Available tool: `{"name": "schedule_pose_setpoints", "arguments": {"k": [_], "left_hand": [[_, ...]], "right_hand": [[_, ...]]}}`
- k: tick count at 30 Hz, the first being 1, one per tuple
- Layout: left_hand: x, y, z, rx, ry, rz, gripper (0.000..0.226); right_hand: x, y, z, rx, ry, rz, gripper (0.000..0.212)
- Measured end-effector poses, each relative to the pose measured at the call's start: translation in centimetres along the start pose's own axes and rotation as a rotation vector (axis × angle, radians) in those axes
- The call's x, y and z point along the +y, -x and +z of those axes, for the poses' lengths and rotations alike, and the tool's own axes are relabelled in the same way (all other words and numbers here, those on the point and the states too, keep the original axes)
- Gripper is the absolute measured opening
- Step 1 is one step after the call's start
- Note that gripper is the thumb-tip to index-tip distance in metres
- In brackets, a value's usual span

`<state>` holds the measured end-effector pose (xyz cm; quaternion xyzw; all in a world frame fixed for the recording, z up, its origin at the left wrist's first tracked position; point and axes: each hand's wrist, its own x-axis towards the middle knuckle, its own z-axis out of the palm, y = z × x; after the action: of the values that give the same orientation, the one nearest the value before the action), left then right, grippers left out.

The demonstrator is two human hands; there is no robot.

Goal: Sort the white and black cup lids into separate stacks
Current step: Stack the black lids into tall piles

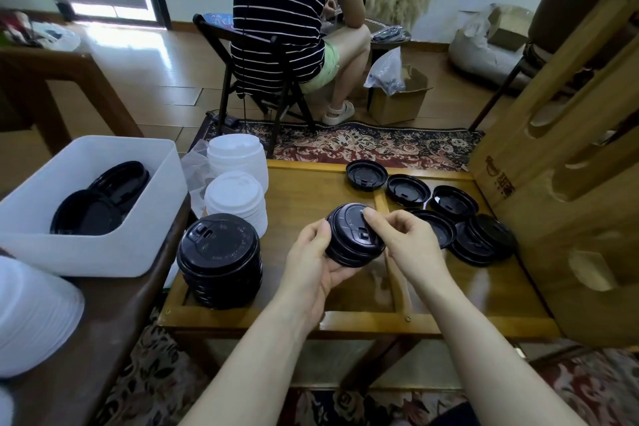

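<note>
Above the middle of the low wooden table [311, 190], my left hand [311, 259] cups a small stack of black lids [351, 235] from below and the left. My right hand [401, 235] pinches the top lid of that stack at its right rim. A taller stack of black lids [219, 258] stands at the table's left front. Behind it stand two stacks of white lids [237, 199] [238, 156]. Several loose black lids [449, 214] lie upside down across the table's right side.
A white bin [138, 245] holding more black lids [100, 201] sits on a dark side table at left. A large white lid stack [34, 315] fills the lower left corner. A wooden chair back [570, 166] rises at right. A person sits on a folding chair beyond the table.
</note>
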<state>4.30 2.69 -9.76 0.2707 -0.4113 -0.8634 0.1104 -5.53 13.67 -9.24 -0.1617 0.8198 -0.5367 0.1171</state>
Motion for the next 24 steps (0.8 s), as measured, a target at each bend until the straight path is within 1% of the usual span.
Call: {"name": "schedule_pose_setpoints", "arguments": {"k": [4,6,7,9,11,13,14,17,20,21,24], "left_hand": [[0.0,0.0,0.3,-0.030,-0.002,-0.003,0.045],[0.1,0.1,0.3,-0.039,-0.026,0.011,0.051],[0.2,0.1,0.3,-0.030,-0.023,0.019,0.050],[0.3,0.1,0.3,-0.009,0.000,0.032,0.041],[0.6,0.0,0.2,0.003,0.030,0.041,0.033],[0.8,0.0,0.2,0.014,0.049,0.056,0.027],[0.9,0.0,0.2,0.017,0.046,0.061,0.025],[1.1,0.0,0.2,0.010,0.004,0.068,0.022],[1.0,-0.1,0.2,0.017,-0.028,0.062,0.022],[1.0,-0.2,0.2,0.020,-0.034,0.056,0.024],[0.8,-0.3,0.0,0.020,-0.031,0.050,0.029]], "right_hand": [[-0.2,0.1,0.1,0.070,0.138,-0.020,0.040],[-0.3,0.3,0.1,0.063,0.119,-0.020,0.039],[-0.4,0.3,0.1,0.046,0.097,-0.018,0.038],[-0.6,0.6,0.1,-0.025,0.021,0.005,0.035],[-0.9,0.8,0.0,-0.154,-0.185,0.060,0.032],[-1.0,0.9,-0.2,-0.282,-0.371,0.098,0.037],[-1.0,0.9,-0.3,-0.318,-0.411,0.103,0.042],[-0.8,0.8,-0.4,-0.337,-0.447,0.119,0.052],[-0.6,0.6,-0.4,-0.311,-0.483,0.159,0.055],[-0.5,0.6,-0.4,-0.307,-0.484,0.171,0.053],[-0.6,0.8,-0.6,-0.339,-0.424,0.160,0.039]]}}
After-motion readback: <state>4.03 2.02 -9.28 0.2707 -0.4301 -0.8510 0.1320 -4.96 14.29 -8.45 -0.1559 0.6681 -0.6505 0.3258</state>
